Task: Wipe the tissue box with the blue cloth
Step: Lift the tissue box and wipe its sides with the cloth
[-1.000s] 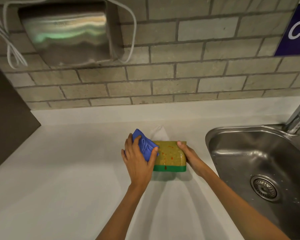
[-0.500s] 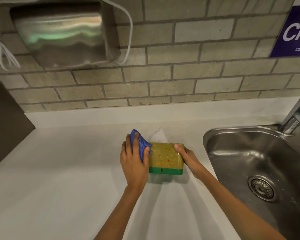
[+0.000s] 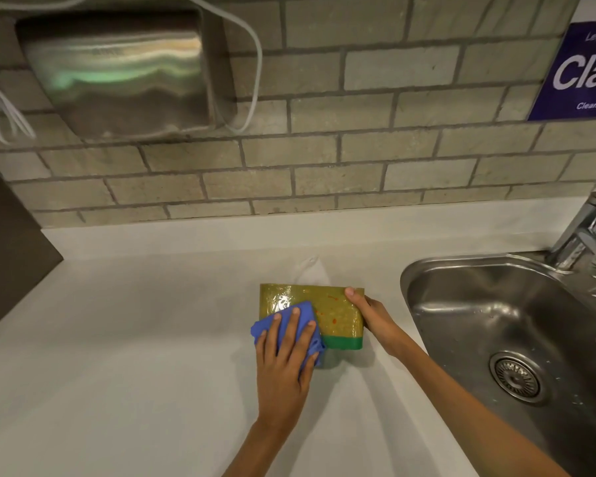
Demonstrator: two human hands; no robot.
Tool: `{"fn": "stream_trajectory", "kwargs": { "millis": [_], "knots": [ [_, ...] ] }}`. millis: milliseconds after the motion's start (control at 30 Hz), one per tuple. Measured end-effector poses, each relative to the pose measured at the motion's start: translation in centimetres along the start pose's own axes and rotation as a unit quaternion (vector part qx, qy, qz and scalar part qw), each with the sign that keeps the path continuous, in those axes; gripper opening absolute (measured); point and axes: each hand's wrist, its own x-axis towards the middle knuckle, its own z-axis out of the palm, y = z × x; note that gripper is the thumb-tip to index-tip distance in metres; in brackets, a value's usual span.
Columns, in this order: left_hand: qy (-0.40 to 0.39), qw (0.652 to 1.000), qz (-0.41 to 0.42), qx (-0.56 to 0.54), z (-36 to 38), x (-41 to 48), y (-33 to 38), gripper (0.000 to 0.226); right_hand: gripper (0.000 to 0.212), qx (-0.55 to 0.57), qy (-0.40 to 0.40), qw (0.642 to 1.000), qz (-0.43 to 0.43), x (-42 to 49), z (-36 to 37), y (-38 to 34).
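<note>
Head view: left hand presses blue cloth on tissue box; right hand grips box; sign reads "Cla".

Grey brick wall | steel hand dryer mounted left | white tabletop | steel sink, tap right

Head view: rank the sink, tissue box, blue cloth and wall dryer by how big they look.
1. sink, partly cut off by the frame
2. wall dryer
3. tissue box
4. blue cloth, partly under the left hand

The dryer hangs farther away, so its true size is unsure.
</note>
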Motion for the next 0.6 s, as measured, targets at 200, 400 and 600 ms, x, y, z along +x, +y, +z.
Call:
{"fn": "stream_trajectory", "kwargs": {
  "millis": [200,400,600],
  "knots": [
    [-0.041,0.996,-0.008,0.084,-0.8,3.9,0.9,0.047,0.052,0.005,0.006,1.0,-0.005,0.0,-0.2,0.1],
    [-0.041,0.993,-0.093,0.06,-1.0,5.5,2.2,0.061,0.049,0.012,0.005,1.0,-0.002,0.1,0.0,0.1],
    [-0.066,0.995,0.03,0.07,-1.0,3.1,0.8,0.047,0.052,0.007,-0.001,1.0,-0.01,0.1,-0.3,0.1]
  ]
}}
